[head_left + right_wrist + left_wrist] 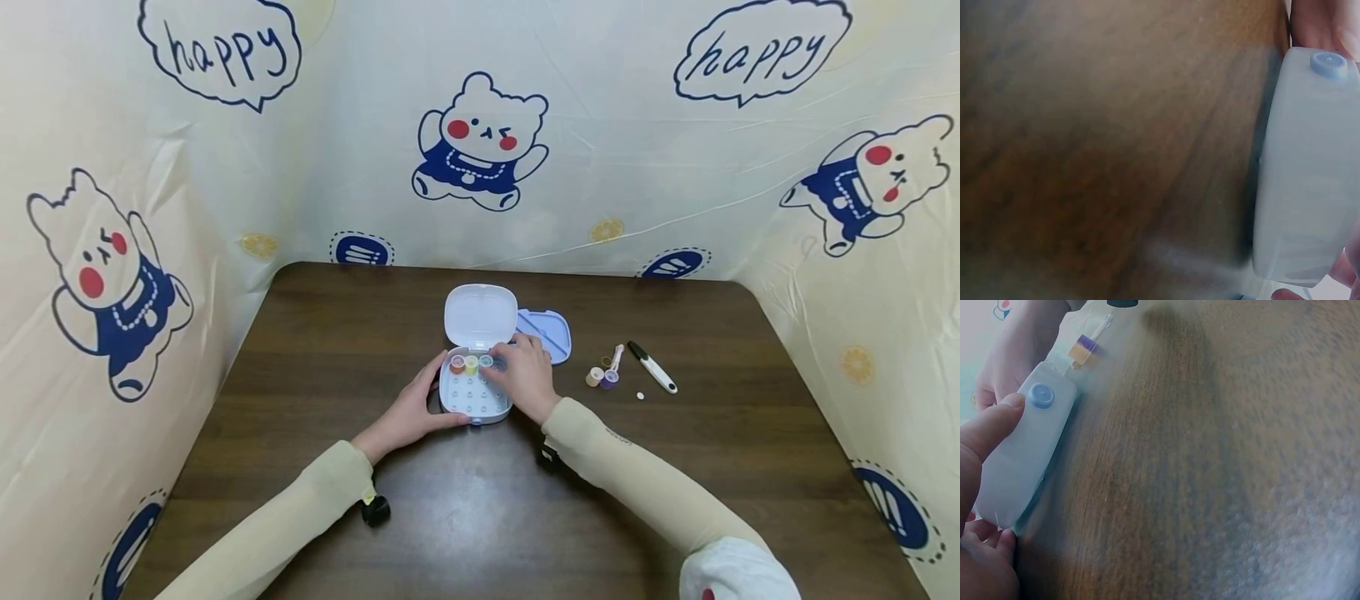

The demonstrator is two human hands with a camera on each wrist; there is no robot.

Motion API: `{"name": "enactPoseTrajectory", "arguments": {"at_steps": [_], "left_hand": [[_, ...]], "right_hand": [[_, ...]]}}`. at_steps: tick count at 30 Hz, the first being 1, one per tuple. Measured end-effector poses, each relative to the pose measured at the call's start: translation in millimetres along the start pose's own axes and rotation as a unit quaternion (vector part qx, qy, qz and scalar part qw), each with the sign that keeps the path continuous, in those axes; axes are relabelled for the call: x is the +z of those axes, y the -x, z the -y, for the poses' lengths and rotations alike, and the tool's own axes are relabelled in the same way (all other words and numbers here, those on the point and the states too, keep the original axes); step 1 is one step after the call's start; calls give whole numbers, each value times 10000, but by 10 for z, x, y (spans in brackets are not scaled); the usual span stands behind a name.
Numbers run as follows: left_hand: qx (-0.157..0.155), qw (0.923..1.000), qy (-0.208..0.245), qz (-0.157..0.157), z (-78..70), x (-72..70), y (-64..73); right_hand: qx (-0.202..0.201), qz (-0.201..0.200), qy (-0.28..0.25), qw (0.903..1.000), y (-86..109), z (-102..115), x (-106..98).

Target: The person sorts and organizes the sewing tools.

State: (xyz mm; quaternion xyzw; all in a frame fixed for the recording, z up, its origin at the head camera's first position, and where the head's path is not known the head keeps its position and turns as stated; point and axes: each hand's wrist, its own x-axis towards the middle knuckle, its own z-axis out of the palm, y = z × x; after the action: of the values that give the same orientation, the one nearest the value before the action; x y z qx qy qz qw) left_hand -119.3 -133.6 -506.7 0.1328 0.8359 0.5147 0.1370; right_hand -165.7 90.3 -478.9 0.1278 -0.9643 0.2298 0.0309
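A white plastic case (476,406) lies on the table with its lid (480,315) raised. Rows of small pegs line its inside. Orange (457,363), yellow (471,364) and light-blue (486,361) spools stand along its back row. My left hand (408,412) grips the case from the left, thumb along the front, fingers round the far left corner. The left wrist view shows that thumb beside the blue latch button (1042,395). My right hand (527,379) reaches over the right side and pinches the light-blue spool; its fingertips are partly hidden.
A blue tray (553,336) lies behind the case, to the right. Further right are a beige spool (594,377), a purple spool (610,379), a slender pinkish item (618,357), a black-and-white pen-like tool (652,367) and a tiny white piece (641,396).
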Motion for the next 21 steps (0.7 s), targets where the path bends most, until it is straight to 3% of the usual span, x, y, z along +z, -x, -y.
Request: {"name": "enactPoseTrajectory", "arguments": {"at_steps": [8,21], "left_hand": [[-13,10000,-23,15,-4,-1,-2],[-12,10000,-54,49,14,-8,-5]], "right_hand": [[64,-85,159,9998,19,3,61],[128,282,137,9994,44,30,-52]]}}
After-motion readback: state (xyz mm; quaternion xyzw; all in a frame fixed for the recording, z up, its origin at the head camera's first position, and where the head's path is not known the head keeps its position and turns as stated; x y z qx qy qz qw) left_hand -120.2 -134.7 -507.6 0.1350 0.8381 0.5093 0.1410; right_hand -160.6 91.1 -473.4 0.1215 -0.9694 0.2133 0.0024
